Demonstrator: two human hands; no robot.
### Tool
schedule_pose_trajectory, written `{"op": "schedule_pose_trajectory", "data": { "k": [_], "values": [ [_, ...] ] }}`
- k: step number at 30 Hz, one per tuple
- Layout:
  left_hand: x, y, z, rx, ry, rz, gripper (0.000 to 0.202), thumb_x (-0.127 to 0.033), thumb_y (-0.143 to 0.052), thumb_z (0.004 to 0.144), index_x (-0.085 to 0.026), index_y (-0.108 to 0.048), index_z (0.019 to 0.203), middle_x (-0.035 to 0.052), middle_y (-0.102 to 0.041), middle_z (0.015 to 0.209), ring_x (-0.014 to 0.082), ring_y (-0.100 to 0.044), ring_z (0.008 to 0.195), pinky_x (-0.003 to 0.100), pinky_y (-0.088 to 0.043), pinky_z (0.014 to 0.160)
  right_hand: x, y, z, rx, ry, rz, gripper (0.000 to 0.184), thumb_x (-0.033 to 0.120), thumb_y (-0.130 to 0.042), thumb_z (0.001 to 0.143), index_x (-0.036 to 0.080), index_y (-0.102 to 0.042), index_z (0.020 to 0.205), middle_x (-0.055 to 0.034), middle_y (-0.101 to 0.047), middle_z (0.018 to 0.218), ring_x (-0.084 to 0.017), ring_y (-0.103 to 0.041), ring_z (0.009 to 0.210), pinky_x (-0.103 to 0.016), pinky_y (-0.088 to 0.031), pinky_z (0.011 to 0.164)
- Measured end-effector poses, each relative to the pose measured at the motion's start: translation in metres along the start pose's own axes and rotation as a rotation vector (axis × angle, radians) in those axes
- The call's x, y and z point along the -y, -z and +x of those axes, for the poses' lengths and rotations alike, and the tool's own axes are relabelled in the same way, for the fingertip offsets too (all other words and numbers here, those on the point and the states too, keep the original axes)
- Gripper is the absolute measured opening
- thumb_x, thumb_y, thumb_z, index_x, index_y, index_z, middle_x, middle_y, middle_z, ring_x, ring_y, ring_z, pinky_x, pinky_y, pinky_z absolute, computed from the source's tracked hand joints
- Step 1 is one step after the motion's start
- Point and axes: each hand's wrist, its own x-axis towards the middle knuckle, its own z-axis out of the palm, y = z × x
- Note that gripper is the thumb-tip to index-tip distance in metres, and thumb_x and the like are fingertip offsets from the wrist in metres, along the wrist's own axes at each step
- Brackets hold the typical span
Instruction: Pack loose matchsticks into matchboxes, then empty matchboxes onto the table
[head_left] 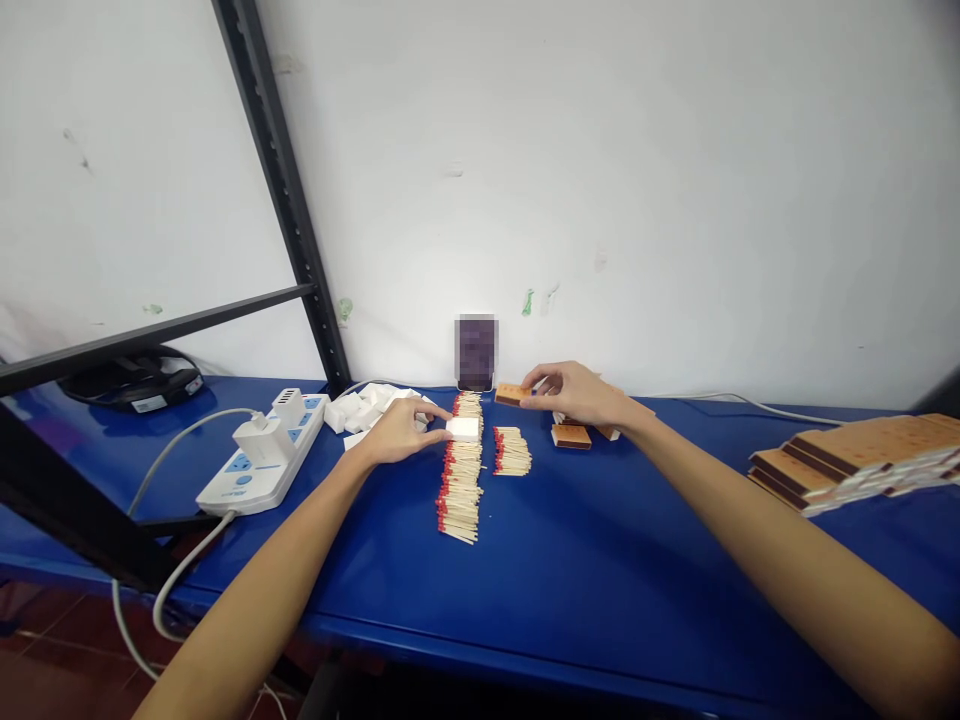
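Note:
My left hand (405,430) pinches a small white matchbox tray (463,429) between thumb and fingers, over a long row of red-tipped matches (460,495). To the right, my right hand (568,390) grips an orange-brown matchbox sleeve (511,394) by its right end. A smaller bunch of matches (512,452) lies below that sleeve, apart from the long row. Left of my left hand is a heap of white trays (367,408). Another orange-brown matchbox sleeve (571,437) rests on the table under my right wrist, with more partly hidden behind the hand.
Stacked matchboxes (862,455) stand at the right of the blue table (570,570). A white power strip (262,460) with cables lies at the left, near a black metal shelf post (285,180). A blurred dark phone-like object (476,352) leans against the wall.

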Motion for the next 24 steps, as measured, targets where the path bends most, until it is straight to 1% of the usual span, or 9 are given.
{"op": "schedule_pose_trajectory", "data": {
  "k": [4,8,11,14,18,20,21,24],
  "values": [
    [0.0,-0.001,0.0,-0.013,-0.003,0.007,0.037,-0.048,-0.067,0.075,-0.023,-0.074,0.101,0.0041,-0.072,0.1,0.0209,-0.063,0.089,0.031,-0.046,0.081,-0.011,0.013,0.006,-0.21,-0.05,-0.083,0.033,0.049,-0.065,0.074,0.019,-0.064,0.088,-0.0069,-0.07,0.088,-0.02,-0.063,0.074,-0.033,-0.046,0.065],
    [-0.001,-0.001,0.0,-0.025,0.025,0.018,0.036,-0.047,-0.067,0.075,-0.022,-0.074,0.101,0.0048,-0.072,0.096,0.0203,-0.062,0.086,0.03,-0.046,0.076,-0.026,0.028,0.008,-0.337,-0.138,-0.242,0.034,0.052,-0.061,0.075,0.019,-0.06,0.08,-0.0082,-0.069,0.09,-0.022,-0.061,0.079,-0.033,-0.042,0.065],
    [-0.002,0.0,0.001,-0.048,0.038,0.017,0.036,-0.048,-0.066,0.076,-0.022,-0.073,0.101,0.005,-0.072,0.098,0.0206,-0.062,0.087,0.03,-0.045,0.076,-0.041,0.037,0.009,-0.382,-0.216,-0.318,0.038,0.056,-0.056,0.077,0.019,-0.059,0.078,-0.0091,-0.068,0.09,-0.023,-0.06,0.079,-0.032,-0.04,0.063],
    [-0.002,0.001,0.001,-0.07,0.029,0.007,0.035,-0.049,-0.066,0.076,-0.023,-0.073,0.099,0.0044,-0.072,0.1,0.0211,-0.062,0.091,0.03,-0.045,0.078,-0.055,0.044,0.009,-0.399,-0.287,-0.349,0.038,0.056,-0.055,0.077,0.019,-0.059,0.078,-0.0096,-0.068,0.088,-0.022,-0.059,0.077,-0.032,-0.039,0.061],
    [-0.004,0.002,0.002,-0.089,0.027,0.001,0.035,-0.049,-0.064,0.077,-0.023,-0.073,0.098,0.0035,-0.072,0.102,0.0208,-0.062,0.092,0.03,-0.044,0.078,-0.062,0.057,0.007,-0.435,-0.358,-0.383,0.038,0.057,-0.055,0.076,0.019,-0.06,0.08,-0.0106,-0.068,0.089,-0.024,-0.059,0.079,-0.034,-0.041,0.063],
    [-0.004,0.003,0.003,-0.135,0.048,0.019,0.036,-0.049,-0.063,0.079,-0.022,-0.073,0.099,0.0034,-0.072,0.098,0.0194,-0.061,0.086,0.029,-0.044,0.076,-0.061,0.066,0.001,-0.467,-0.397,-0.431,0.04,0.058,-0.053,0.077,0.02,-0.061,0.082,-0.0115,-0.068,0.09,-0.026,-0.059,0.082,-0.036,-0.043,0.065],
    [-0.003,0.004,0.004,-0.177,0.061,0.036,0.036,-0.049,-0.061,0.079,-0.021,-0.072,0.099,0.0035,-0.072,0.097,0.0187,-0.06,0.083,0.029,-0.044,0.075,-0.061,0.071,-0.003,-0.478,-0.424,-0.463,0.041,0.059,-0.052,0.077,0.02,-0.061,0.083,-0.0123,-0.068,0.091,-0.027,-0.06,0.083,-0.037,-0.043,0.065],
    [0.005,0.007,0.006,-0.344,0.087,0.121,0.036,-0.047,-0.058,0.081,-0.02,-0.071,0.1,0.0045,-0.07,0.096,0.0187,-0.058,0.08,0.03,-0.045,0.076,-0.064,0.078,-0.024,-0.455,-0.515,-0.574,0.043,0.058,-0.048,0.081,0.018,-0.062,0.089,-0.0162,-0.068,0.093,-0.031,-0.062,0.087,-0.039,-0.046,0.066]
  ]
}}
